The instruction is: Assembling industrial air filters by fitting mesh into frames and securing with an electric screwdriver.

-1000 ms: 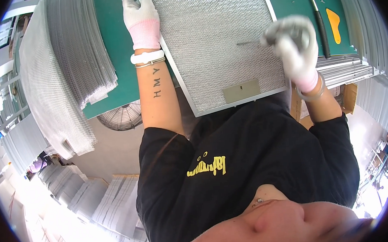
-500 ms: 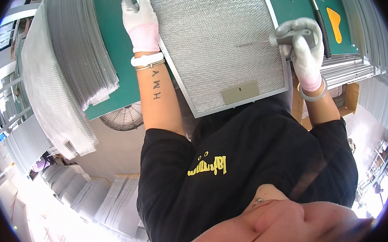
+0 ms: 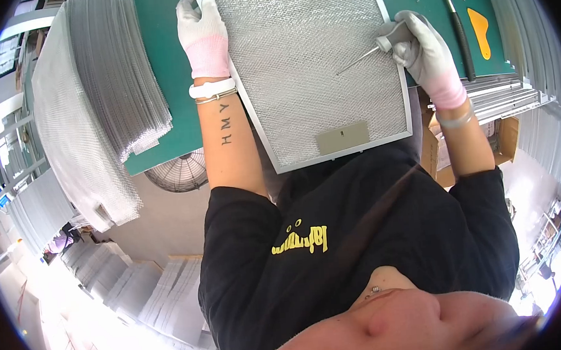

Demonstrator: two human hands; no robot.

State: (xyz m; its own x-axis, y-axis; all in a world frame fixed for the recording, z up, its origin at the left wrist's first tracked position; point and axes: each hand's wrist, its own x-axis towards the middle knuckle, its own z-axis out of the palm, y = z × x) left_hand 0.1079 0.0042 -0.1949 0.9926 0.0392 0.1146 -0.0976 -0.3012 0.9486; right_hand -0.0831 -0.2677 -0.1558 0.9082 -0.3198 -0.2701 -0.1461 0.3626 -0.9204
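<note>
I judge the step in hand to be working the rectangular metal-framed silver mesh filter panel (image 3: 312,69) on the green workbench mat (image 3: 162,66) near its front edge. My left hand (image 3: 202,31) grips the panel's left frame; my right hand (image 3: 418,45) is closed around a thin metal-shafted awl (image 3: 366,55) at the right frame, tip on the mesh. The next move calls for steady point placement.

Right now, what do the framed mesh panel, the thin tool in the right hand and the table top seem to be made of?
Framed mesh panel: looks like aluminium, a dull grey expanded mesh in a smooth bright frame.
Thin tool: probably steel, a slim shiny shaft; its handle is mostly hidden in the right hand.
Table top: seems a matte green rubber or plastic mat, flat and without glare.
</note>
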